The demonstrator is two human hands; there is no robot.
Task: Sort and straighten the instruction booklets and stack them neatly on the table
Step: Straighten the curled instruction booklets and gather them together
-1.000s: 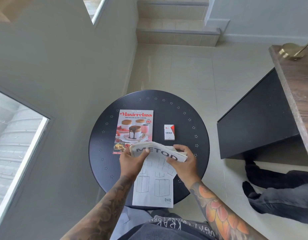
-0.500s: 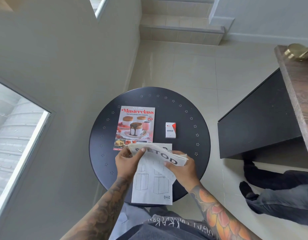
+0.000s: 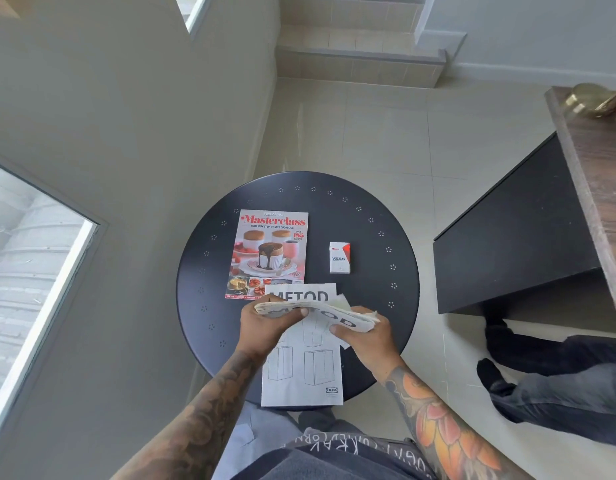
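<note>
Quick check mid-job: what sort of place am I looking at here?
Likely a home interior: a round black side table on tiled floor, steps beyond, a cookbook lying beside the booklets.

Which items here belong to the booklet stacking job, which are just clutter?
Job: METOD booklet bundle in left hand and right hand; flat METOD booklet; Masterclass cookbook, arguably.
Clutter: VESS pack; brass lamp base; dark clothing on the floor.

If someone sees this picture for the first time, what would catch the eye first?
Probably both hands, left hand and right hand, gripping a curled METOD booklet above a flat one at the round black table's near edge. Then the bright Masterclass cookbook behind it.
</note>
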